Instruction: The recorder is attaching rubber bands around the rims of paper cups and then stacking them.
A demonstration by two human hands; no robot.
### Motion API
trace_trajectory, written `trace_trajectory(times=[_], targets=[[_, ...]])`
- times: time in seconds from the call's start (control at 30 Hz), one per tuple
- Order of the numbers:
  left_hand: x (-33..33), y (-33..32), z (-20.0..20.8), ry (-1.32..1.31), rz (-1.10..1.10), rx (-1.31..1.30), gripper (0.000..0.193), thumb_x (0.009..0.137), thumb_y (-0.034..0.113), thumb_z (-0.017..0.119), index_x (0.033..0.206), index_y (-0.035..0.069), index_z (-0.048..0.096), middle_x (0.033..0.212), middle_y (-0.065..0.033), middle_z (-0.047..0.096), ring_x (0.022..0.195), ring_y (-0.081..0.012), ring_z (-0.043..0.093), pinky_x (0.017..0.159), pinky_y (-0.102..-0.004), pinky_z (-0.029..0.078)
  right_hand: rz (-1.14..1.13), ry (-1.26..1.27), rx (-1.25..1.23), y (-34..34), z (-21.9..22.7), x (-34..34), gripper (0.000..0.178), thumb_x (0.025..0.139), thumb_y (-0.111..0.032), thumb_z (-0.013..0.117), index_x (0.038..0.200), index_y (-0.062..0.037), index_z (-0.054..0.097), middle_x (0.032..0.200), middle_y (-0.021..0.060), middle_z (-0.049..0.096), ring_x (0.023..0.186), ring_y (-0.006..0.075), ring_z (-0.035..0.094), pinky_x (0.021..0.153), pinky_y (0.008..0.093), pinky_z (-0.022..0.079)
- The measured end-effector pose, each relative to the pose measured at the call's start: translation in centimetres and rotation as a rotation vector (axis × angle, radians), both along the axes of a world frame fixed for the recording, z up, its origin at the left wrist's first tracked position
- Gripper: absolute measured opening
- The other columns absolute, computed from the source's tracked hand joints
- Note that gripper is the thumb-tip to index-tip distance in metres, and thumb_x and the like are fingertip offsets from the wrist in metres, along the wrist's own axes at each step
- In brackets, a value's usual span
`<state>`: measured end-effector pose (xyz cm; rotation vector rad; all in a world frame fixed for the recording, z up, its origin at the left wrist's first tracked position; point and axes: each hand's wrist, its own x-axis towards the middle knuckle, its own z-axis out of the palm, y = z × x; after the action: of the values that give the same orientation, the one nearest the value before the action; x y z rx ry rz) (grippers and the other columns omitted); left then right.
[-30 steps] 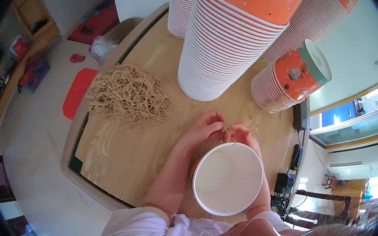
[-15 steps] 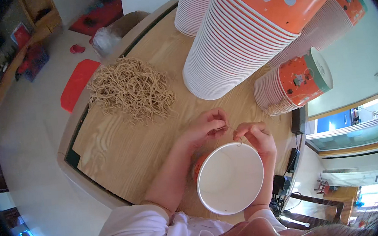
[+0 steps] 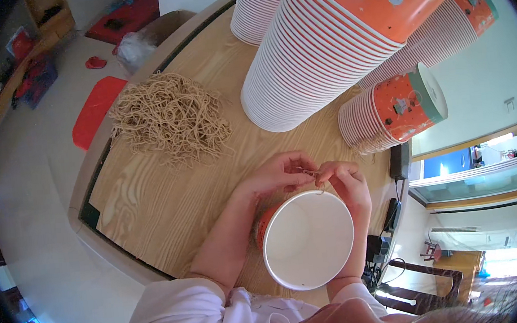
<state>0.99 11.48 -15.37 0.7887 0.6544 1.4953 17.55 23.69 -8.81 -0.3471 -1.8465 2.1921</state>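
A paper bucket (image 3: 308, 241), white inside with an orange outer wall, stands upright between my forearms, its mouth facing up. Beyond its far rim, my left hand (image 3: 284, 171) pinches a short piece of tan string (image 3: 309, 172). My right hand (image 3: 345, 181) is closed on the same string, fingertips almost meeting those of the left, and a loose end curls down by the rim. How the string runs between the fingers is too small to tell. Farther left lies a tangled heap of tan string (image 3: 170, 120) on the wooden table (image 3: 145, 210).
A tall stack of nested paper buckets (image 3: 316, 50) leans across the far side, with more stacks behind. A shorter orange-and-green stack (image 3: 394, 111) with string around its rims stands at right. Black adapters and cables (image 3: 376, 250) line the right edge. A red stool (image 3: 98, 111) stands beyond the table.
My hands have come closer together, bringing their fingertips nearly into contact over the string. The whole view has shifted slightly; the bucket remains between my forearms.
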Motion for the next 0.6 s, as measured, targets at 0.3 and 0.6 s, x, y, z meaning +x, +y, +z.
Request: trace_trajectory(times=[0.3, 0.6], targets=[[-0.4, 0.1, 0.0, -0.041, 0.117, -0.113, 0.012, 0.085, 0.009, 0.065, 0.096, 0.004, 0.061, 0.074, 0.0012, 0.06, 0.06, -0.0042, 0.052, 0.047, -0.0193, 0.037, 0.041, 0.076, -0.009, 0.9, -1.0, 0.3, 0.033, 0.095, -0.025, 0.052, 0.091, 0.0047, 0.065, 0.091, 0.0154, 0.066, 0.09, 0.0261, 0.061, 0.082, 0.0373, 0.047], [0.1, 0.8, -1.2, -0.066, 0.118, -0.06, 0.011, 0.085, 0.01, 0.065, 0.094, 0.005, 0.061, 0.073, 0.0013, 0.058, 0.057, -0.0045, 0.051, 0.046, -0.0192, 0.036, -0.282, -0.016, 0.071, -1.0, -3.0, -2.0, 0.025, 0.078, 0.008, 0.067, 0.098, -0.0059, 0.063, 0.088, 0.0028, 0.057, 0.085, 0.0117, 0.055, 0.075, 0.0244, 0.045]])
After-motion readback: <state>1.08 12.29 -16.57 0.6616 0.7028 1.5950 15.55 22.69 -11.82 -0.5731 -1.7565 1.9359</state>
